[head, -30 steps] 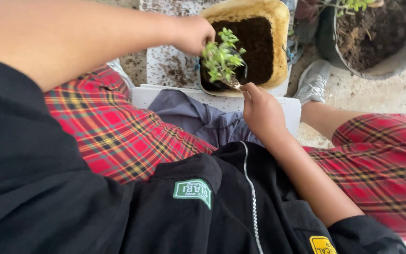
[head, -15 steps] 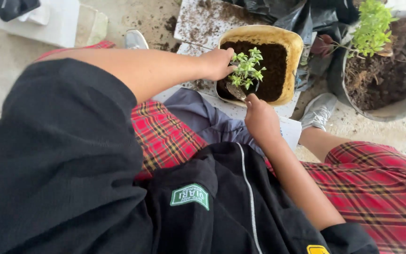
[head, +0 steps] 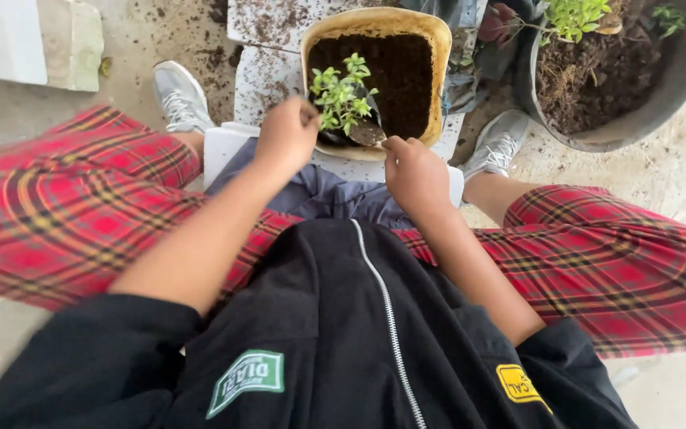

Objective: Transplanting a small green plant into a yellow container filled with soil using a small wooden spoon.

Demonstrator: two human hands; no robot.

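The person sits with knees wide in red plaid trousers, both arms stretched down to a square yellow pot of dark soil standing on a pale block between the grey shoes. The left hand has its grip pinched together on the stem of a small green seedling, holding it upright near the front of the pot. The right hand has its grip closed on the handle of a small trowel, the blade lying at the plant's base. To my eye the seedling wants steadying straight while soil is pressed gently round the roots, not packed hard. A grey tub of earth and weeds stands to the right.
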